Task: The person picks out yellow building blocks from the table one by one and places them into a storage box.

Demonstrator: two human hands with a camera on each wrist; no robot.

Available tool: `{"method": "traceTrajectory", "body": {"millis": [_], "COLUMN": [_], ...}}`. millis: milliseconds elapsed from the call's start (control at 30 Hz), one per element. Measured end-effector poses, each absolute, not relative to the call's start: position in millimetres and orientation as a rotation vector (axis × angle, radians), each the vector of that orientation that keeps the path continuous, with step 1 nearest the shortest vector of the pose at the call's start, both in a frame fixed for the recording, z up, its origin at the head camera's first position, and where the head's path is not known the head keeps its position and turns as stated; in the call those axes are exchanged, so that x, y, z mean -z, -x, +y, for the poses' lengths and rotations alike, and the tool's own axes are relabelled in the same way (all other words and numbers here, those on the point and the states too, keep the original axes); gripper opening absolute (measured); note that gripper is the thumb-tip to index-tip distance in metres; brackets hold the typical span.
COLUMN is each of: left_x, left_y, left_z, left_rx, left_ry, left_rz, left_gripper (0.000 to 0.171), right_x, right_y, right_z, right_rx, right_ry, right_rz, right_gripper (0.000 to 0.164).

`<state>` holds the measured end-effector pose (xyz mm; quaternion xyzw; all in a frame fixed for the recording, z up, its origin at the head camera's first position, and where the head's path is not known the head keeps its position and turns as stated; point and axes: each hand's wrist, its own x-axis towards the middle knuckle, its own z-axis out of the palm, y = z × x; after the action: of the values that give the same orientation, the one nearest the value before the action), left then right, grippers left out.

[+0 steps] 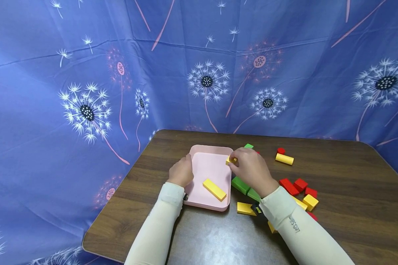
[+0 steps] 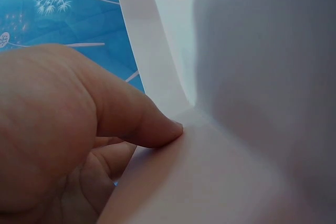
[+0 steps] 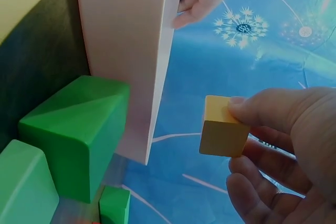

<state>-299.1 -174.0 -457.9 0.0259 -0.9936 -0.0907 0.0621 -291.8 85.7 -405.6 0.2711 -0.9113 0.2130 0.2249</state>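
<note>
A pink tray [image 1: 207, 204] stands on the table, with one long yellow block [image 1: 214, 189] lying at a slant inside it. My left hand [image 1: 181, 172] grips the tray's left wall; the left wrist view shows the thumb [image 2: 157, 127] on the inner side and fingers behind the wall. Over the tray's right rim, my right hand [image 1: 253, 169] pinches a small yellow block [image 3: 224, 127] between thumb and fingers. In the right wrist view the block is apart from the tray wall [image 3: 123, 40]. The block's far side is hidden by the fingers.
Green blocks [image 1: 240, 185] lie close along the tray's right side. A yellow block [image 1: 246, 208] is nearer the front. Further right are several red blocks [image 1: 288, 186], a yellow cube [image 1: 310, 201], a yellow cylinder [image 1: 284, 159] and a red round piece [image 1: 280, 151]. A patterned blue cloth [image 1: 172, 92] hangs behind.
</note>
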Motion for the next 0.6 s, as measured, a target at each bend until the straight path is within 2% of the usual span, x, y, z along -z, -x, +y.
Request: {"method": "traceTrajectory", "body": {"millis": [600], "left_x": [456.3], "left_y": [297.9], "left_z": [-173.9], "left_rx": [0.295], "left_ry": [-0.079], "left_rz": [-3.005], "left_gripper": [0.062], "right_x": [408.0], "right_y": [286.6], "right_z": [77.0], "right_rx": [-0.615], "right_ry": [-0.824], "right_rz": [-2.549], "right_gripper": [0.011]}}
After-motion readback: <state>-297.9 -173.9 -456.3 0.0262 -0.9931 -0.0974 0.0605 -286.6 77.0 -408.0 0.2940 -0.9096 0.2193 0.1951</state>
